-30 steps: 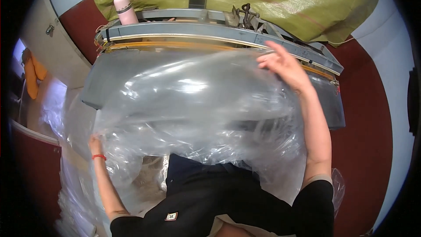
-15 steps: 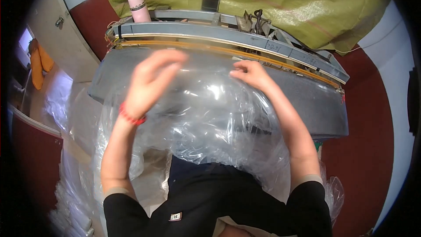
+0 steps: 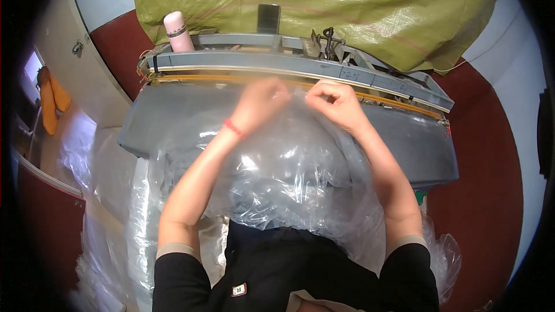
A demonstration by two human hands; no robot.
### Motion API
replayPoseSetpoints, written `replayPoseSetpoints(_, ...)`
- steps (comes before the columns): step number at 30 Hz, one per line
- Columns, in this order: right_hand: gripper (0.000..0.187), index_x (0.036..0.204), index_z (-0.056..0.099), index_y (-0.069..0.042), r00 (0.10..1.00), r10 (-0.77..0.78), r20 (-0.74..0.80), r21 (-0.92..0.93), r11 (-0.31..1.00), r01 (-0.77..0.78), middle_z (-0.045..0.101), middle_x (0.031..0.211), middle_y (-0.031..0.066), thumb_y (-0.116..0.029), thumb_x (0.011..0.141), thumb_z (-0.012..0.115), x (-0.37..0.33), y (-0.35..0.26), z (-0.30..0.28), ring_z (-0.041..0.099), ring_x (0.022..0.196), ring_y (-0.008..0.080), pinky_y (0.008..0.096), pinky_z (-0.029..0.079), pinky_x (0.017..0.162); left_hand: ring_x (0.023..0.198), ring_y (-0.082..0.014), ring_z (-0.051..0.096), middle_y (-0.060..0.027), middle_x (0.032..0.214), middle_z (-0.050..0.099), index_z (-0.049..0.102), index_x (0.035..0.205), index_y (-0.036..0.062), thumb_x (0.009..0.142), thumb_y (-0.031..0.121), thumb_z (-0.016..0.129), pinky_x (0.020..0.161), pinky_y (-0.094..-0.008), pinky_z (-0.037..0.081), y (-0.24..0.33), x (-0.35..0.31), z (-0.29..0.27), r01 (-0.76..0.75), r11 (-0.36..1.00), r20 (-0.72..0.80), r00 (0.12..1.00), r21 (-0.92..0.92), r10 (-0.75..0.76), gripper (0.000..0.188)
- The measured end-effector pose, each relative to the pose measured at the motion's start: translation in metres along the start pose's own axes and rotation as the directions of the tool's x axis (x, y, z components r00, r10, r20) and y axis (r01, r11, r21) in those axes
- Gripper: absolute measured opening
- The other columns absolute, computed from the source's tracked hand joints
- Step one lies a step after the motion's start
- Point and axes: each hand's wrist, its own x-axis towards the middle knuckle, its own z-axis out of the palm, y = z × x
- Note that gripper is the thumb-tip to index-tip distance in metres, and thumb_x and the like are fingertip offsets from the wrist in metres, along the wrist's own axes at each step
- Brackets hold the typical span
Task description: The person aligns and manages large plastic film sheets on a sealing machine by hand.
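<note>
A large clear plastic sheet (image 3: pixel 289 167) lies over my lap and the front of the grey padded bench (image 3: pixel 167 115). At its far edge my right hand (image 3: pixel 338 104) is closed, thumb and forefinger pinched on the film. My left hand (image 3: pixel 260 104), with a red bracelet (image 3: pixel 235 129) at the wrist, is close beside it on the left, over the far part of the sheet. Its fingers curl inward but are smeared by motion, so their hold on the film cannot be made out.
Behind the bench runs a grey metal frame (image 3: pixel 231 59) with an orange strip (image 3: pixel 202 78). A pink bottle (image 3: pixel 178 33) and a dark metal clamp (image 3: pixel 328 45) are on it. A yellow-green woven sheet (image 3: pixel 358 6) hangs behind. More plastic film (image 3: pixel 141 225) lies at the left.
My left hand has moved right toward my right hand, which has shifted slightly and closed its fingers at the sheet's edge. The view has tilted up a little.
</note>
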Motion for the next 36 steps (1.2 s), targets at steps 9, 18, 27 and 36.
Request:
replayPoseSetpoints(9,0.020,0.096,0.060,-0.001,0.969,0.147,0.196,0.489,0.842,-0.227,0.061,0.084,0.0016,-0.005,0.077,0.058,0.005,-0.014,0.017,0.055,0.076,0.0055,0.0190,0.044,0.071,0.058,-0.0010,0.046,0.0040,0.065,0.054,0.056,0.076,0.0017,0.076,0.005,0.061,0.051,-0.0167,0.038,0.024,-0.025,-0.003,-0.001,0.992,-0.095,0.995,-0.127,-0.011,0.007)
replayPoseSetpoints(18,0.013,0.089,0.059,-0.003,0.955,0.121,0.271,0.682,0.676,-0.279,0.058,0.080,0.0007,-0.008,0.077,0.059,-0.003,0.008,0.051,0.053,0.067,0.0057,0.0179,0.042,0.059,0.050,-0.0070,0.046,-0.0051,0.061,0.053,0.054,0.072,0.0029,0.072,0.010,0.064,0.047,-0.0235,0.039,0.048,-0.035,-0.018,-0.107,0.932,0.011,0.994,0.345,0.110,0.012)
replayPoseSetpoints(27,0.011,0.088,0.053,-0.010,0.625,0.613,-0.484,0.722,0.683,-0.110,0.047,0.071,-0.0031,-0.014,0.078,0.056,-0.123,0.155,-0.079,0.045,0.060,0.0058,0.0204,0.038,0.052,0.067,-0.0089,0.056,-0.0020,0.077,0.062,0.061,0.096,0.0038,0.080,0.013,0.058,0.061,-0.0229,0.045,0.043,-0.119,-0.064,0.411,0.832,0.831,0.547,-0.373,0.102,0.019)
replayPoseSetpoints(36,0.036,0.097,0.058,0.002,-0.029,-0.067,-0.997,-0.012,0.536,-0.844,0.058,0.100,0.0139,-0.031,0.083,0.051,-0.446,0.157,-0.330,0.054,0.092,0.0218,0.0331,0.042,0.082,0.077,-0.0328,0.058,-0.0166,0.084,0.060,0.061,0.091,0.0037,0.074,0.034,0.052,0.069,-0.0402,0.045,-0.131,-0.337,-0.147,-0.021,0.702,0.703,0.043,0.711,-0.710,0.036)
